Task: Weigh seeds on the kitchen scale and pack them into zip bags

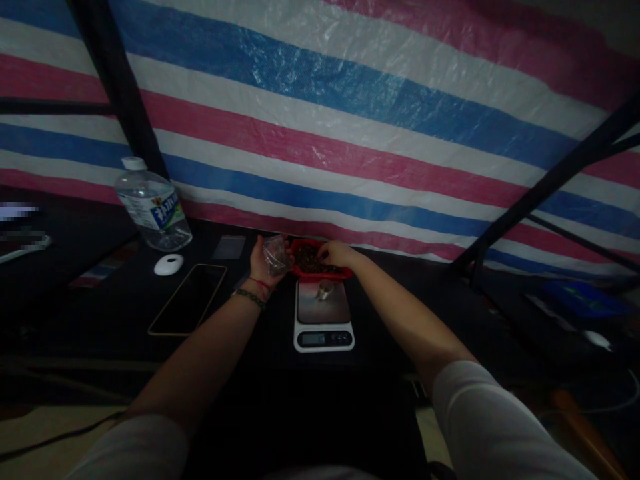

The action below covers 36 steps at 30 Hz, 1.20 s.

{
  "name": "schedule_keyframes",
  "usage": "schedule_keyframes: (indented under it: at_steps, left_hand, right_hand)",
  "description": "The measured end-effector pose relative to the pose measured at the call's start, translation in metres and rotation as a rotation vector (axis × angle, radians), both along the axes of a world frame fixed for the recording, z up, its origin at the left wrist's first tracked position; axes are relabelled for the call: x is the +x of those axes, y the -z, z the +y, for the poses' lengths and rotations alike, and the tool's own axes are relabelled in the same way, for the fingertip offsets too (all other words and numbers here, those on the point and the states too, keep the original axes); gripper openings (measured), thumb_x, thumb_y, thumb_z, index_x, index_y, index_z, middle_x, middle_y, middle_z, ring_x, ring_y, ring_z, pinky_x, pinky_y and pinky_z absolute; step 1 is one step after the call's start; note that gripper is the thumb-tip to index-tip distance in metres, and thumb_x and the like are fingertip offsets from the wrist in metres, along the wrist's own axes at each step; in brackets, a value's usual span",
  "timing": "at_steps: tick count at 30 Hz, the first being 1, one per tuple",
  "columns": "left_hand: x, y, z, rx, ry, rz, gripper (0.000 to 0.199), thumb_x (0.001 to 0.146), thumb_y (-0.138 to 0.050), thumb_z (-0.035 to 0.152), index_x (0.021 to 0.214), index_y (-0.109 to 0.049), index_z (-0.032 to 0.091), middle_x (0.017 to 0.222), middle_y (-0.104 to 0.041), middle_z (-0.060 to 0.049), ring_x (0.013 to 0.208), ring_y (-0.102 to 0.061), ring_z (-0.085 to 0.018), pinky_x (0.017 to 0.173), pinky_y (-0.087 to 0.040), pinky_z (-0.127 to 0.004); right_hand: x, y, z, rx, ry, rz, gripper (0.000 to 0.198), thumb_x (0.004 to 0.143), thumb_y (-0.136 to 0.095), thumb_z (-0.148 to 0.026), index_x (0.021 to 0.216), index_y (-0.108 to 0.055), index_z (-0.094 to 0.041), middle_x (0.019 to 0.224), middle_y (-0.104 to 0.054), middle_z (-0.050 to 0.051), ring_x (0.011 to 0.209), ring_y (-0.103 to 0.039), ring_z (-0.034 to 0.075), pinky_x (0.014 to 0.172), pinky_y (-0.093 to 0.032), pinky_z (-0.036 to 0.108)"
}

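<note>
My left hand (265, 267) holds a small clear plastic bag (275, 256), with the fingers curled around it; its contents are hard to make out. My right hand (336, 255) reaches into a red tray (327, 275), its fingertips pinched among small dark brown pieces (306, 257). What lies between those fingertips is hidden. In front of the tray sits a white kitchen scale (324, 337) with a metal plate. A small silvery cup or ring-shaped piece (325, 289) rests on that plate. The scale's display is too dim to read.
Left of my hands lie a flat clear bag (229, 247), a phone (188, 300) and a white rounded device (169, 265). Behind them stands a large clear bottle (154, 208). A striped plastic sheet (350, 147) hangs at the back, with dark metal bars (113, 73) at both sides.
</note>
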<state>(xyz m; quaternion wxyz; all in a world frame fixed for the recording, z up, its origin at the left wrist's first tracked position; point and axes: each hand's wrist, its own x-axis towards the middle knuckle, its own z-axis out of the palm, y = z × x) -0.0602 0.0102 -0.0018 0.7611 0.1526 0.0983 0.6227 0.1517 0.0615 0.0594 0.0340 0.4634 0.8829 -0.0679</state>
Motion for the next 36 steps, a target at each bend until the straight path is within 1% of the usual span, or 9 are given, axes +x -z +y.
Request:
schedule_keyframes:
  at_steps: [3, 7, 11, 14, 19, 23, 26, 32, 36]
  left_hand:
    - [0.0, 0.001, 0.0, 0.007, 0.002, 0.004, 0.059, 0.089, -0.032, 0.063, 0.102, -0.064, 0.015, 0.075, -0.067, -0.007, 0.062, -0.063, -0.017, 0.056, -0.054, -0.032]
    - [-0.001, 0.002, 0.001, 0.022, 0.022, -0.003, 0.059, 0.09, -0.031, 0.062, 0.103, -0.064, 0.015, 0.077, -0.068, -0.007, 0.064, -0.064, -0.017, 0.057, -0.055, -0.032]
    - [-0.001, 0.003, 0.003, 0.021, 0.011, 0.007, 0.06, 0.089, -0.032, 0.063, 0.104, -0.064, 0.014, 0.077, -0.068, -0.007, 0.064, -0.064, -0.018, 0.059, -0.055, -0.032]
    - [-0.001, 0.004, 0.003, 0.018, -0.001, 0.013, 0.061, 0.089, -0.033, 0.064, 0.104, -0.064, 0.014, 0.076, -0.067, -0.008, 0.064, -0.065, -0.019, 0.061, -0.055, -0.034]
    - [-0.002, 0.004, 0.003, 0.041, 0.008, -0.009, 0.06, 0.089, -0.033, 0.063, 0.104, -0.064, 0.014, 0.075, -0.068, -0.008, 0.063, -0.065, -0.019, 0.059, -0.055, -0.033]
    - [-0.002, 0.005, 0.004, 0.049, 0.01, -0.008, 0.06, 0.089, -0.033, 0.063, 0.103, -0.064, 0.013, 0.076, -0.068, -0.008, 0.063, -0.065, -0.018, 0.06, -0.055, -0.033]
    - [-0.002, 0.006, 0.005, 0.052, 0.008, -0.009, 0.06, 0.089, -0.033, 0.063, 0.101, -0.065, 0.013, 0.076, -0.068, -0.007, 0.063, -0.065, -0.018, 0.061, -0.055, -0.033]
    - [-0.002, 0.006, 0.005, 0.037, 0.028, 0.004, 0.061, 0.088, -0.033, 0.065, 0.102, -0.065, 0.014, 0.077, -0.068, -0.007, 0.064, -0.065, -0.017, 0.061, -0.054, -0.031]
    - [-0.002, 0.005, 0.005, 0.042, 0.026, -0.015, 0.061, 0.089, -0.032, 0.063, 0.101, -0.065, 0.013, 0.076, -0.068, -0.008, 0.064, -0.064, -0.018, 0.059, -0.054, -0.032]
  right_hand:
    - [0.006, -0.008, -0.011, -0.008, -0.015, 0.074, 0.032, 0.075, -0.064, -0.016, 0.105, -0.073, -0.02, 0.1, -0.073, 0.003, 0.087, -0.065, 0.018, 0.076, -0.045, 0.022]
    - [0.012, -0.027, -0.044, 0.018, -0.097, 0.153, 0.029, 0.074, -0.063, -0.014, 0.101, -0.074, -0.019, 0.099, -0.073, 0.003, 0.087, -0.064, 0.017, 0.078, -0.043, 0.023]
    - [0.013, -0.041, -0.08, 0.043, -0.171, 0.123, 0.022, 0.076, -0.061, -0.013, 0.094, -0.074, -0.018, 0.092, -0.071, 0.004, 0.082, -0.062, 0.016, 0.074, -0.041, 0.024]
    - [0.008, -0.04, -0.096, 0.026, -0.205, 0.082, 0.017, 0.077, -0.064, -0.015, 0.089, -0.074, -0.019, 0.091, -0.071, 0.005, 0.087, -0.061, 0.017, 0.074, -0.04, 0.024]
    - [0.002, -0.028, -0.103, 0.02, -0.202, 0.019, 0.018, 0.077, -0.059, -0.009, 0.081, -0.074, -0.019, 0.089, -0.07, 0.006, 0.086, -0.062, 0.017, 0.073, -0.04, 0.024]
    - [0.002, -0.024, -0.104, 0.035, -0.172, -0.006, 0.016, 0.08, -0.059, -0.013, 0.086, -0.072, -0.019, 0.095, -0.068, 0.007, 0.086, -0.062, 0.017, 0.071, -0.04, 0.023]
    - [0.002, -0.027, -0.106, 0.029, -0.16, -0.002, 0.013, 0.082, -0.059, -0.016, 0.089, -0.071, -0.018, 0.096, -0.067, 0.007, 0.088, -0.062, 0.017, 0.072, -0.039, 0.023]
    - [-0.001, -0.04, -0.112, 0.022, -0.155, 0.0, 0.014, 0.078, -0.062, -0.012, 0.088, -0.07, -0.018, 0.092, -0.069, 0.006, 0.087, -0.062, 0.017, 0.07, -0.037, 0.023]
    - [-0.002, -0.042, -0.114, 0.001, -0.142, -0.005, 0.015, 0.079, -0.062, -0.013, 0.089, -0.071, -0.019, 0.089, -0.071, 0.005, 0.083, -0.063, 0.017, 0.067, -0.037, 0.024]
